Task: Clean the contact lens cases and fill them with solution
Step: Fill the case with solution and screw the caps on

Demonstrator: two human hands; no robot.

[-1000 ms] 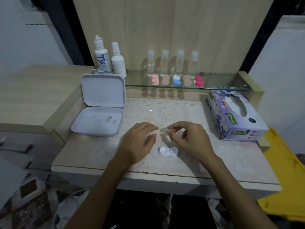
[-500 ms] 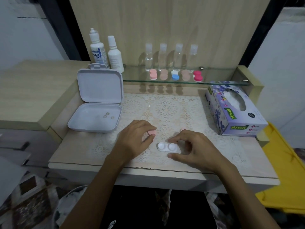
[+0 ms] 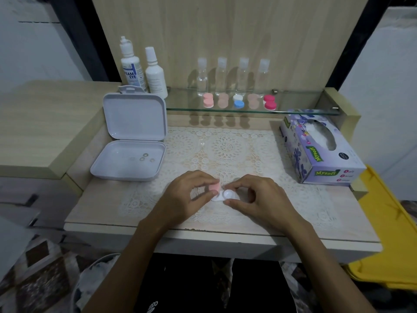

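Observation:
A white twin-well contact lens case [image 3: 226,195] lies on the lace mat near the table's front. My left hand [image 3: 187,197] pinches a pink cap [image 3: 214,187] tilted over the case's left well. The case's right end sits between the thumb and fingers of my right hand [image 3: 259,199], which holds it steady. Two white solution bottles [image 3: 132,66] stand at the back left. Several capped lens cases [image 3: 238,102] sit in a row on the glass shelf [image 3: 293,102].
An open white plastic box [image 3: 129,159] holding small lenses lies at the left. A tissue box [image 3: 320,150] stands at the right. Several small clear bottles [image 3: 222,75] line the shelf's back. A yellow bin [image 3: 388,233] sits beyond the table's right edge.
My left hand brought the pink cap rightward onto the case's left well. My right hand came down from above the mat and took hold of the case's right end.

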